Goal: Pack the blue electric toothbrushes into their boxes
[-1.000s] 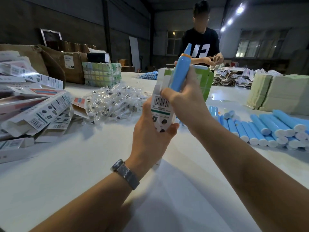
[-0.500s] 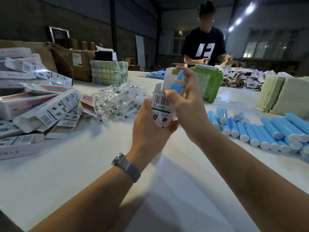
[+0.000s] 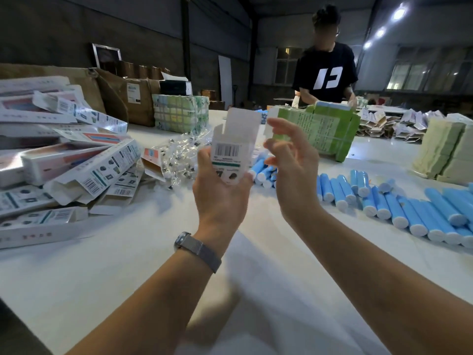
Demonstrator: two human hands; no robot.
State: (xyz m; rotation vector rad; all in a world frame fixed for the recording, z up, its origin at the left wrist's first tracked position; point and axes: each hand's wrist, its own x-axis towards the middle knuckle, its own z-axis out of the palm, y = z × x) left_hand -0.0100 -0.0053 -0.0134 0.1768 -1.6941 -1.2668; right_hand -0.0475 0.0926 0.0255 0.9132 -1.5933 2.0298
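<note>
Fingers (image 3: 204, 160) of the left hand (image 3: 221, 198) curl round the lower part of a white box (image 3: 230, 155), holding it upright above the worktop (image 3: 102, 278), barcode side toward the camera and its top flap standing open. Whether a toothbrush sits inside cannot be told from this angle. Just right of the box, the right hand (image 3: 294, 170) hangs loose and spread, its fingers (image 3: 279, 126) relaxed and holding nothing, apart from the flap

Blue toothbrushes (image 3: 384, 203) lie in a long row on the worktop to the right, white end caps facing the camera, with a few more behind the right hand. On the left sits a heap of boxes (image 3: 64, 155), some with open flaps, and beside it a pile of small clear bags (image 3: 179, 160). Behind the hands stands a green bundle (image 3: 322, 131) tied with string; another wrapped bundle (image 3: 179, 114) sits farther back left, next to brown cartons (image 3: 133, 98). Pale stacks (image 3: 445, 149) stand at the far right. A person in a black shirt (image 3: 325, 73) works at the far side of the worktop
</note>
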